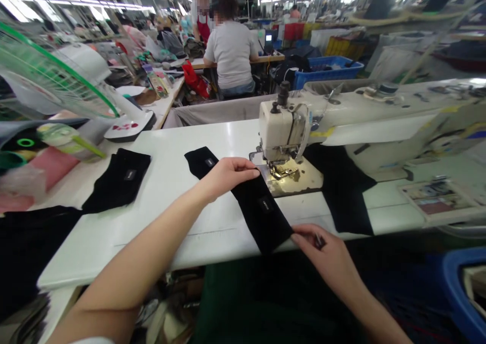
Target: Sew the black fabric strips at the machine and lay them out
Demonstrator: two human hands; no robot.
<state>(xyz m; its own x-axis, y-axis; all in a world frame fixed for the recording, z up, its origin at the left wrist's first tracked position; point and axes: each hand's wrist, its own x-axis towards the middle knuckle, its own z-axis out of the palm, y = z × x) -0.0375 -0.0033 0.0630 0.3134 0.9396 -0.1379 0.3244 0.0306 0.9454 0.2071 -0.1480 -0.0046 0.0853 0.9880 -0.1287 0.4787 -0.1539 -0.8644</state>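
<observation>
Black fabric strip point(261, 207) (a small label on it) lies slantwise on the white table point(212, 227), just left of the sewing machine point(283, 131). Left hand point(228, 174) pinches its upper end with closed fingers; right hand point(322, 250) grips its lower end at the table's edge.

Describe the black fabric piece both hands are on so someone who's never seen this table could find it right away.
Start at the cream sewing machine on the white table. Just left of its needle plate a long black fabric strip with a small dark label runs diagonally to the table's near edge, the left hand on its top, the right hand at its bottom corner. The black labelled stack farther left lies untouched.
</observation>
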